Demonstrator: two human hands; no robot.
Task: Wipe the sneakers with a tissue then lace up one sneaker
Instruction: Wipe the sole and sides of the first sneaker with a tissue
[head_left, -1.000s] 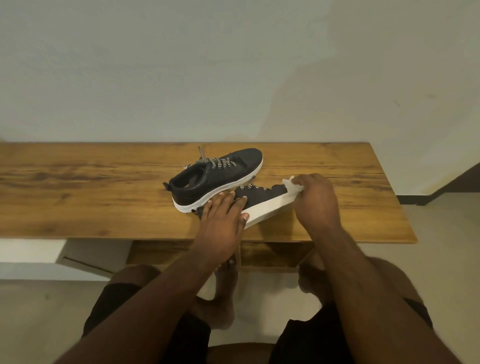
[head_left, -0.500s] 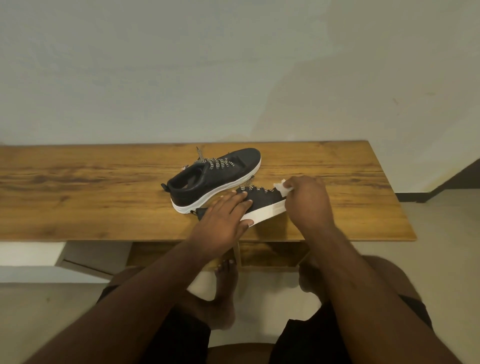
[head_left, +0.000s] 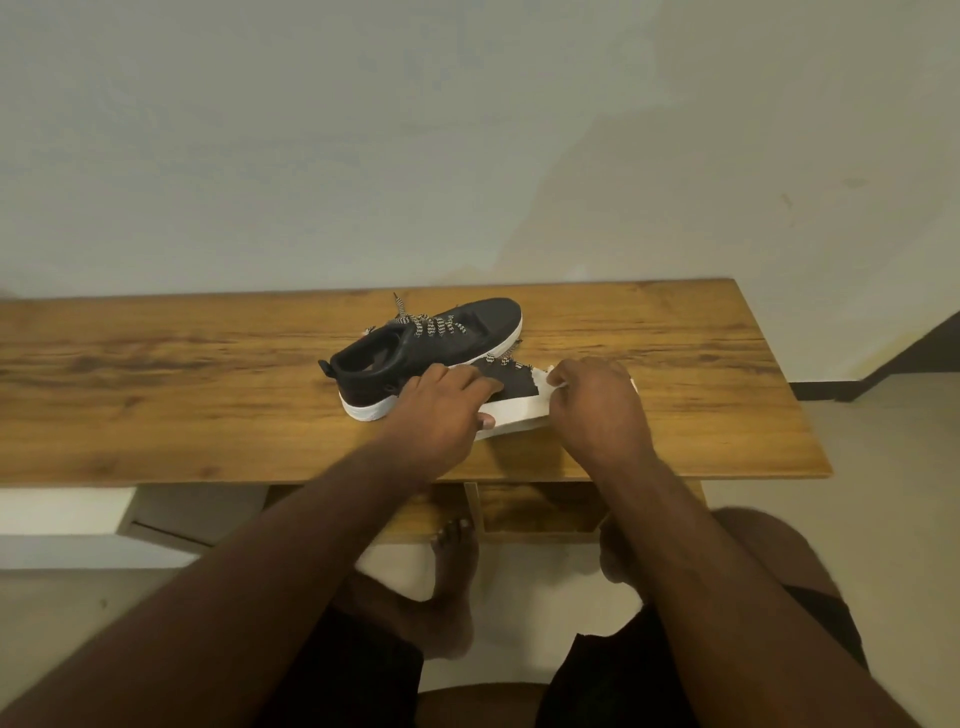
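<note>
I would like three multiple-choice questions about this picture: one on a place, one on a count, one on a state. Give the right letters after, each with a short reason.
1. Where is the tissue?
A. on the floor
B. in the right hand, at the toe of the near sneaker
C. inside the far sneaker

2. How many sneakers are on the table?
A. one
B. two
C. three

3. How does the near sneaker lie?
A. tipped, its white sole facing the person
B. upside down on the floor
C. lifted above the table

Answers: 1 B, white tissue shows at the right fingers by the toe. 2 B, two black sneakers lie side by side. 3 A, the left hand holds it with the sole side showing.
</note>
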